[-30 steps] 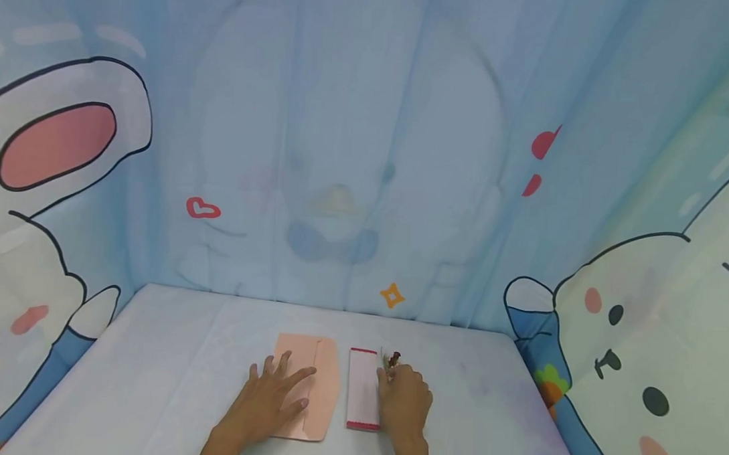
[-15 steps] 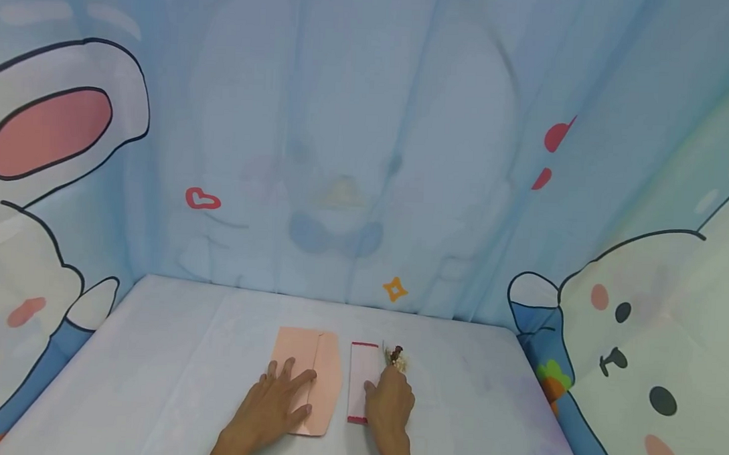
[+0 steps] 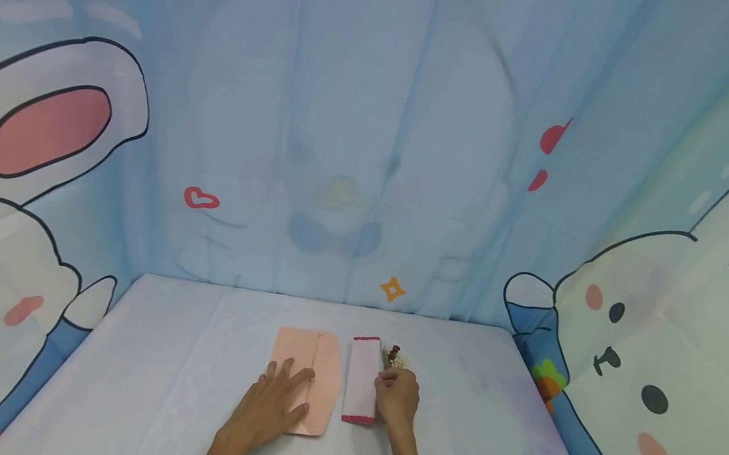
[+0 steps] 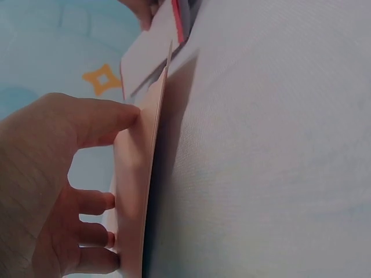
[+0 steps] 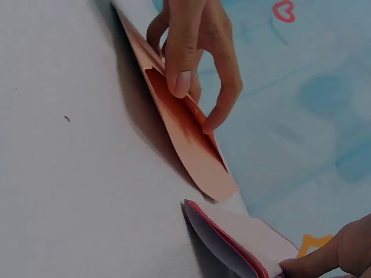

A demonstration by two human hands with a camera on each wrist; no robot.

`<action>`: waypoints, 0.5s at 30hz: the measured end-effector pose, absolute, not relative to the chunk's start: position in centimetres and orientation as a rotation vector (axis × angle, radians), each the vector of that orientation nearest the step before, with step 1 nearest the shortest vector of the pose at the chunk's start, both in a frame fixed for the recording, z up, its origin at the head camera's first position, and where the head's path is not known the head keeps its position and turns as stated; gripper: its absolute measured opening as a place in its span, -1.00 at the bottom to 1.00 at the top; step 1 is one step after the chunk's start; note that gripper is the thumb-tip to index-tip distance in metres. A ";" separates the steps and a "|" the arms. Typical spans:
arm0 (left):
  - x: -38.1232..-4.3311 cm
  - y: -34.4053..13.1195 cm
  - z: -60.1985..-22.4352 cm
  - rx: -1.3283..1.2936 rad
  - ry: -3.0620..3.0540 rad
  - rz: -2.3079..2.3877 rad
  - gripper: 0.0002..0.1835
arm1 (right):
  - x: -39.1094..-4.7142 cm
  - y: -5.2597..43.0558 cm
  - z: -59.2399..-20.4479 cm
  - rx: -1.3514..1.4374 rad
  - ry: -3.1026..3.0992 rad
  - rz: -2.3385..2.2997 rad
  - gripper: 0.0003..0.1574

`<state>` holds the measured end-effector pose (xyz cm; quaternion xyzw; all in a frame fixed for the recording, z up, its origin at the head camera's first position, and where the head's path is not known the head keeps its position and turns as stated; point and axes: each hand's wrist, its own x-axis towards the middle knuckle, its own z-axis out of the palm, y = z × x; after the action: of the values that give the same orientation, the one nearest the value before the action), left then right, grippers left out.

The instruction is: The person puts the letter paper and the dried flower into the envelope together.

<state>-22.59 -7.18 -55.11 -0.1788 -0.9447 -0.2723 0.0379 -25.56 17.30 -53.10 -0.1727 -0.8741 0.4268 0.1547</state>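
My left hand lies spread over a peach paper envelope, fingertips and thumb touching its top face. In the right wrist view the envelope's mouth gapes a little beside the left thumb. To the right of it lies a folded white card with red short edges, its layers slightly apart in the right wrist view. My right hand pinches the card's right long edge with thumb and finger. Just beyond the right hand is a small bunch of dried flowers; its stems are hidden.
A white cloth covers the table. Behind it hangs a blue curtain with cartoon rabbits at both sides. A tiny dark speck shows on the cloth in the right wrist view.
The right hand has moved left from beside the flowers to the card's right edge and now pinches it. The card has shifted and turned slightly. The left hand stays on the envelope.
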 end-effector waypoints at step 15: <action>-22.7 -7.5 -55.1 -0.575 -2.876 -0.855 -0.47 | -26.0 16.1 -53.0 -0.561 -2.380 1.876 -0.80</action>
<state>-22.66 -7.51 -55.07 -0.1881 -0.9405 -0.2797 0.0431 -26.02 16.06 -53.03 -0.1818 -0.7718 0.6086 0.0298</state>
